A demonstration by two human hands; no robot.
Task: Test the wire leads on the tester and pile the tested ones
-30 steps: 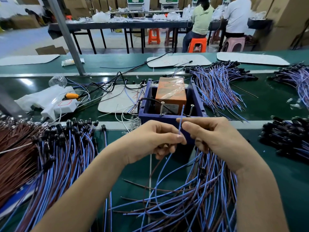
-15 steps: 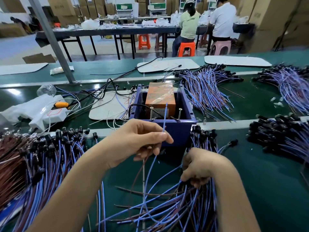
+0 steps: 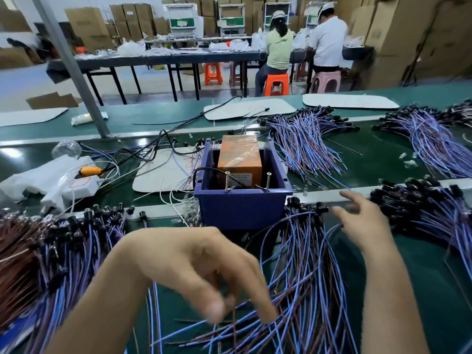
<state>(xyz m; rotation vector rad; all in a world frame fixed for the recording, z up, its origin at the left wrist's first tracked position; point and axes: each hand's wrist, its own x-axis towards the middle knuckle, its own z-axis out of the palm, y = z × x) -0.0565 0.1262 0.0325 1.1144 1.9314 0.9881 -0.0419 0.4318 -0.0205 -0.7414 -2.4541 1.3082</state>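
Note:
The tester is a blue box [image 3: 240, 210] with an orange block [image 3: 240, 159] inside and two upright screws [image 3: 226, 180] at its front rim. A loose pile of blue and brown wire leads [image 3: 301, 272] with black connectors lies in front of it. My left hand [image 3: 204, 272] reaches down into the bare ends of this pile. Its thumb and fingertips, blurred, pinch a brown wire lead [image 3: 234, 325]. My right hand [image 3: 362, 221] hovers with spread fingers over the pile's connector end, holding nothing.
More lead piles lie at the left [image 3: 58, 251], far right [image 3: 429, 208] and behind the tester [image 3: 306, 146]. White foam and an orange-handled tool [image 3: 89, 171] sit at the left. A metal post [image 3: 74, 72] stands at the back left. Two people sit at a far table.
The blue lead held up at the tester screws is gone from my hands. My left hand dropped to the pile's bare ends. My right hand rose from the pile and opened to the right.

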